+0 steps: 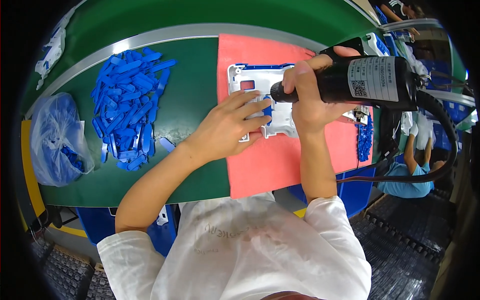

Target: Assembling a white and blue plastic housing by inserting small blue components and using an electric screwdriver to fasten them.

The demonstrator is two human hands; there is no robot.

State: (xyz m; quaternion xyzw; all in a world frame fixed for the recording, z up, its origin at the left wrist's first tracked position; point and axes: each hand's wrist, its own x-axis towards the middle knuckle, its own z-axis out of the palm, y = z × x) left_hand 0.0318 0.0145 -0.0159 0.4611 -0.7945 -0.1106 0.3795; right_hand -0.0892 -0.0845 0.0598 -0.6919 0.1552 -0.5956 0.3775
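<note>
A white plastic frame with blue trim lies on a pink mat on the green table. My left hand presses flat on the frame's lower left part, its fingers spread beside a small blue piece. My right hand grips a black electric screwdriver, held nearly level, with its tip pointing down at the frame near the blue piece. A thick black cable runs from the tool's rear.
A heap of blue plastic strips lies left of the mat, and a clear bag with more blue parts sits further left. Small blue parts pile at the mat's right edge. Another person in blue is at the right.
</note>
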